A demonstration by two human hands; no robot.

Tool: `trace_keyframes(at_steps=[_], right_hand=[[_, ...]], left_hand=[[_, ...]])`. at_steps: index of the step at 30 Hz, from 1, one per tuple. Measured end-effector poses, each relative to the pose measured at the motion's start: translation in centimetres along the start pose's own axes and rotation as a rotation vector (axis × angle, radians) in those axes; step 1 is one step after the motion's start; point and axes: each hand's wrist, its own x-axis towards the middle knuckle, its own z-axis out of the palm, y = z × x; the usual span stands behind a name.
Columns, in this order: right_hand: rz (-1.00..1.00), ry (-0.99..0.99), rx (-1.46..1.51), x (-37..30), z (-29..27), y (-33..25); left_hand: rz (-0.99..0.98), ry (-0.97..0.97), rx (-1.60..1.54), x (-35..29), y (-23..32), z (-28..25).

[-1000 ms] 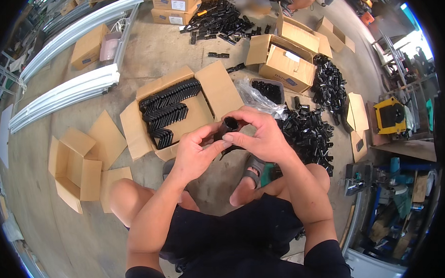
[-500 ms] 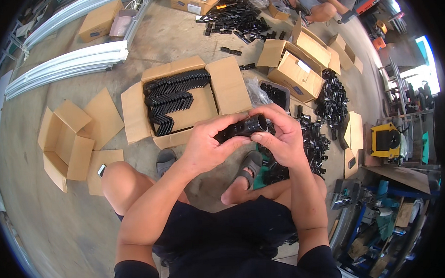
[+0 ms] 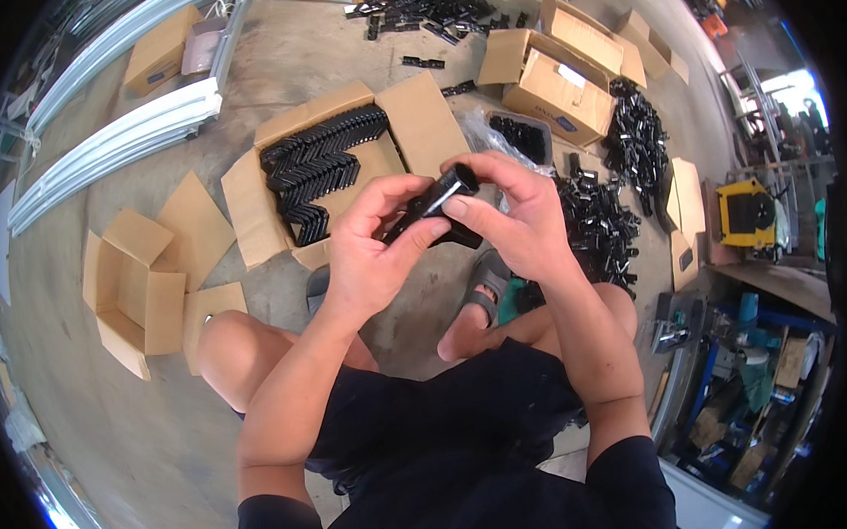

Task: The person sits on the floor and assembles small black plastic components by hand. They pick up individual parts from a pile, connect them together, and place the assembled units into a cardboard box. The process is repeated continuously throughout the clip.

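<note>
Between my two hands, above the floor in front of my knees, is a black pipe fitting [image 3: 434, 199] with a round open end pointing up and to the right. My left hand [image 3: 367, 243] grips its lower left part, thumb along the near side. My right hand [image 3: 525, 225] pinches it near the open end, with the thumb on top. Fingers cover much of the fitting. Just beyond my left hand stands an open cardboard box [image 3: 426, 115], partly filled with neat rows of black angled fittings [image 3: 319, 170].
Loose black fittings [image 3: 594, 212] lie heaped right of my right hand, with another pile [image 3: 424, 8] farther back. A plastic tub [image 3: 531, 135] of small black parts sits beside a cardboard carton [image 3: 557, 92]. Left are an empty box [image 3: 130, 284] and white metal profiles [image 3: 121, 149].
The fitting has been tilted, its open end now pointing more upward, and both hands have shifted slightly up and left in the picture. My view has moved a little too.
</note>
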Motion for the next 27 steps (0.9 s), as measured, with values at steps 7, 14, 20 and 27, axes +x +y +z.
trace_keyframes(at_steps=[7,14,20,27], right_hand=[[0.188,0.048,0.102,-0.1,0.6,-0.3],[0.293,0.144,0.132,2.6,-3.2,3.3],[0.732,0.296,-0.318,1.9,-13.6,20.6],[0.946,0.409,-0.751,-4.1,-13.9,32.2]], left_hand=[[-0.094,0.045,-0.136,-0.1,-0.1,0.5],[-0.158,0.173,-0.238,0.1,-0.1,-0.4],[-0.217,0.15,-0.128,0.5,0.3,-1.5],[-0.217,0.24,0.243,1.5,-0.3,-1.3]])
